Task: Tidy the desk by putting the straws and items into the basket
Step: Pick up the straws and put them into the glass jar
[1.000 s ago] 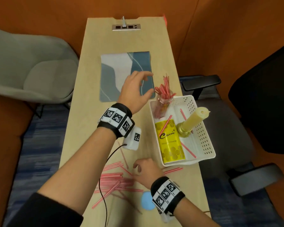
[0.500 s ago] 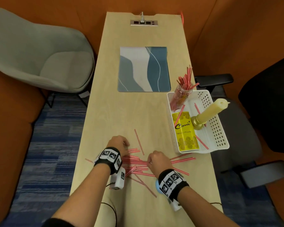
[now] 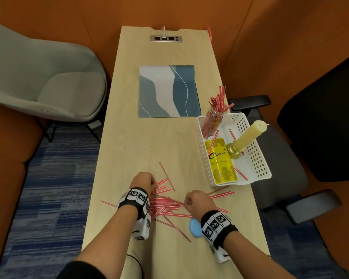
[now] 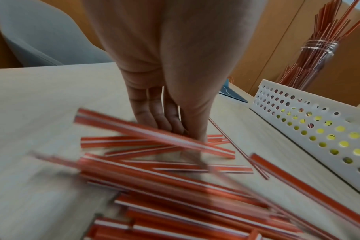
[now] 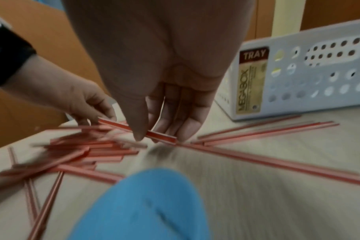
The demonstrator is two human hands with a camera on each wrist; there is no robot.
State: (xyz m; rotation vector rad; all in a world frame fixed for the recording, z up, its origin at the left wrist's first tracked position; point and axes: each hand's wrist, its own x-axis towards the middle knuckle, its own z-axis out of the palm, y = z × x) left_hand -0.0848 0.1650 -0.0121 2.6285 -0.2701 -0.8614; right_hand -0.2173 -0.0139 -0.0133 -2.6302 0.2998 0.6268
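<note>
Hands work low over the pale wooden surface [image 3: 141,141], both wrists banded in black-and-white markers. The left hand [image 3: 142,181] points fingers-down at about 8 o'clock of the view, fingertips [image 4: 169,125] pressed together on one end of a thin red-and-white striped straw. The right hand [image 3: 197,201], at about 6 o'clock, also points down, its grip narrow: thumb and fingertips [image 5: 138,133] pinch the other end of that same straw [image 5: 154,134], whose long axis runs roughly 9 to 3 o'clock between the two hands. Beneath lies the loose pile of red-and-white straws [image 3: 165,206], most lying 9 to 3, a few angled toward 11 or 5. A round blue lid [image 3: 195,227] sits just beside the right wrist. The white perforated plastic basket [image 3: 256,158] stands at 3 o'clock, holding a clear jar of straws [image 3: 213,119], a yellow powder box [image 3: 221,160] and a cream candle in a brass holder [image 3: 248,135], tilted toward 1 o'clock.
</note>
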